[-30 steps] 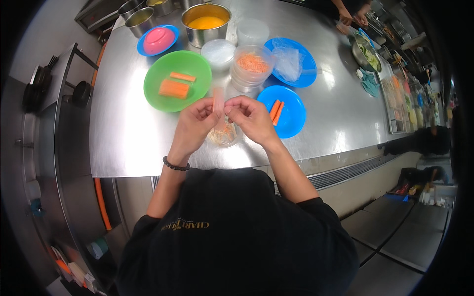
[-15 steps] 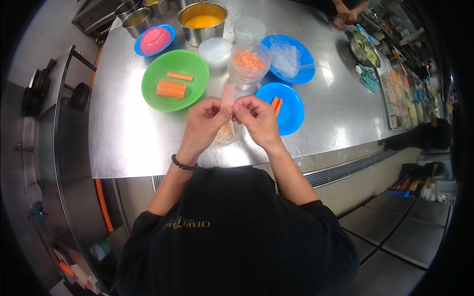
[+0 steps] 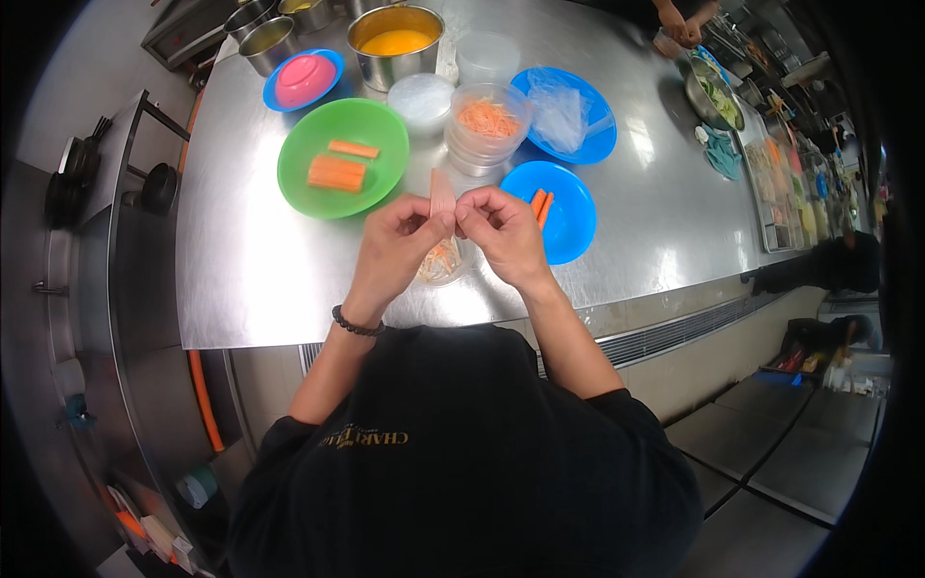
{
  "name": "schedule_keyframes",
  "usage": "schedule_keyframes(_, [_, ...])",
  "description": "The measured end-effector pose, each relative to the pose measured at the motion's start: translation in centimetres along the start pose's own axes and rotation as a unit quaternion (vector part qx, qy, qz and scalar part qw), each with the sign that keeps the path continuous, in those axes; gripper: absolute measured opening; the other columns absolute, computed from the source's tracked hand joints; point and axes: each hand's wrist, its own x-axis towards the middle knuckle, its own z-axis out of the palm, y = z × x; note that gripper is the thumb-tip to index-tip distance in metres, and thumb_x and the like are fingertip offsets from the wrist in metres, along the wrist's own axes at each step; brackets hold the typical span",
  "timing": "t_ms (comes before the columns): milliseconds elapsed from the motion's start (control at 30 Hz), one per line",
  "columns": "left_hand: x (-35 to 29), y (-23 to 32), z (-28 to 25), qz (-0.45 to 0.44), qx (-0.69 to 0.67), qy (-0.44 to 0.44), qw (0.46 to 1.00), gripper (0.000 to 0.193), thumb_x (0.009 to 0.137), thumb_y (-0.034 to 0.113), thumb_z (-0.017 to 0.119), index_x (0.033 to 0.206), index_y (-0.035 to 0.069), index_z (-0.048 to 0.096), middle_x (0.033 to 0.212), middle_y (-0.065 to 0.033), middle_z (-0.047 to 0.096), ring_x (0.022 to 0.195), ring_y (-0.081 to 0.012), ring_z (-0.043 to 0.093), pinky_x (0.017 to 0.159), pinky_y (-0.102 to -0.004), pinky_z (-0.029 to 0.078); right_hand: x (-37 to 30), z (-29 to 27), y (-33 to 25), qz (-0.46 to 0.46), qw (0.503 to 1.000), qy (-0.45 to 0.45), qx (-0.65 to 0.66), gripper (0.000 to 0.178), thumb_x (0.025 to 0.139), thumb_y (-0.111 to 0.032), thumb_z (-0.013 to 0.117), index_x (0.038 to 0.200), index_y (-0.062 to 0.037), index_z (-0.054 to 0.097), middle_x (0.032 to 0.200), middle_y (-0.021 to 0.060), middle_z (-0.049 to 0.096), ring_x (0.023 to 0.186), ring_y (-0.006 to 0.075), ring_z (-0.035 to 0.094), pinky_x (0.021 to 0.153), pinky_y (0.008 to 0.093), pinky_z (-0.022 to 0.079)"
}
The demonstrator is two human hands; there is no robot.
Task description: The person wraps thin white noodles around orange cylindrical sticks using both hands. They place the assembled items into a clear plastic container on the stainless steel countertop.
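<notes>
Plainly holding a pale pink strip (image 3: 441, 191) between left hand (image 3: 395, 243) and right hand (image 3: 505, 236), raised over the tabletop (image 3: 246, 265). Pointing its long axis away from the body, far end free past the fingertips, near end down by the left thumb. Overlapping the left fingers, but meeting the right fingertips only along its right edge, so judged closer to the left grip. Clamped on the strip with the left grip, thumb against curled fingers. Pinched together with the right grip as well, thumb and forefinger at that edge; impossible to tell the depth of the hold. Just below, partly hidden by the hands, a clear tub (image 3: 445, 280) with pale and orange shreds (image 3: 440, 260). Near the right hand, a blue bowl (image 3: 576, 220) with orange sticks (image 3: 546, 211).
</notes>
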Motion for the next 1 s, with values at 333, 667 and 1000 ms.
schedule_keyframes(333, [0.2,-0.4,0.0,-0.044,-0.047,-0.047,0.997,0.014,0.086,0.014,0.062,0.090,0.001,0.061,0.082,-0.0022,0.063,0.076,-0.0070,0.057,0.070,-0.0216,0.044,-0.5,-0.5,0.1,-0.027,0.999,-0.013,-0.027,0.006,0.084,-0.006,0.058,0.085,-0.0004,0.057,0.080,-0.0003,0.060,0.073,0.0043,0.054,0.066,0.0197,0.043])
schedule_keyframes(667, [0.4,-0.6,-0.5,-0.055,-0.115,-0.011,0.992,0.013,0.088,0.013,0.059,0.090,0.000,0.061,0.077,-0.0007,0.060,0.070,-0.0069,0.054,0.068,-0.0220,0.043,0.9,-3.0,2.6,-0.008,0.988,0.071,0.139,0.018,0.082,0.003,0.048,0.100,-0.0001,0.046,0.082,0.0110,0.060,0.071,0.0152,0.058,0.065,0.0251,0.046])
schedule_keyframes(1000, [-0.1,0.2,0.3,-0.012,0.012,0.019,1.000,0.015,0.088,0.012,0.060,0.092,-0.003,0.061,0.079,-0.0052,0.065,0.070,-0.0067,0.059,0.062,-0.0204,0.046,-0.3,0.1,-0.3,0.012,1.000,-0.007,0.002,0.011,0.087,-0.008,0.059,0.094,0.0006,0.059,0.083,0.0022,0.062,0.070,0.0043,0.056,0.062,0.0193,0.045])
